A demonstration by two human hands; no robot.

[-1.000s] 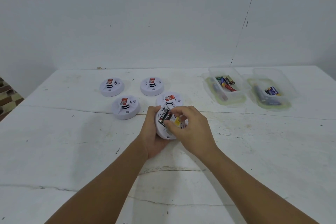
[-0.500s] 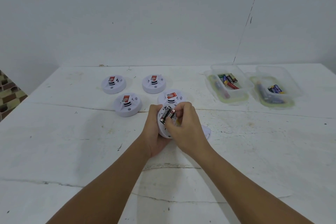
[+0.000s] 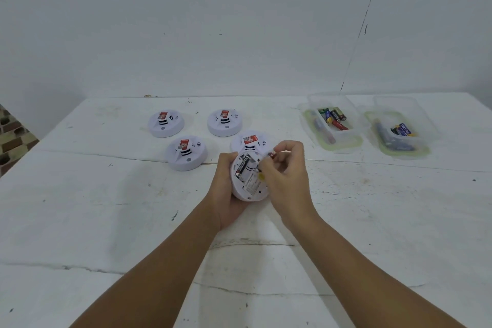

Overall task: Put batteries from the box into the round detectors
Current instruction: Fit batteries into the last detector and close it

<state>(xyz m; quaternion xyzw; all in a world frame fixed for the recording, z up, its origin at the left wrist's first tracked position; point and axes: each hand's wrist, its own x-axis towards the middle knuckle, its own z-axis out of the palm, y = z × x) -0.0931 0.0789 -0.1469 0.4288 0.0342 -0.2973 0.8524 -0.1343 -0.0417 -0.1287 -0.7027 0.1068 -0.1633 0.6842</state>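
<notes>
my left hand (image 3: 226, 189) cups the upturned detector (image 3: 249, 177) steady while my right hand (image 3: 286, 168) pinches a second battery (image 3: 273, 155) toward its bay.

Four detectors are sitting on the table (image 3: 80, 221), the nearest detector (image 3: 250, 141) lying just behind the held detector (image 3: 249, 181). Two boxes (image 3: 332, 125) are lying side by side, well to the right of the held detector, with batteries (image 3: 334, 117) inside.

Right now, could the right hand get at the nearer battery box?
Probably not yet: the right hand is busy pressing a battery into the held detector. The path to the box looks clear.
</notes>
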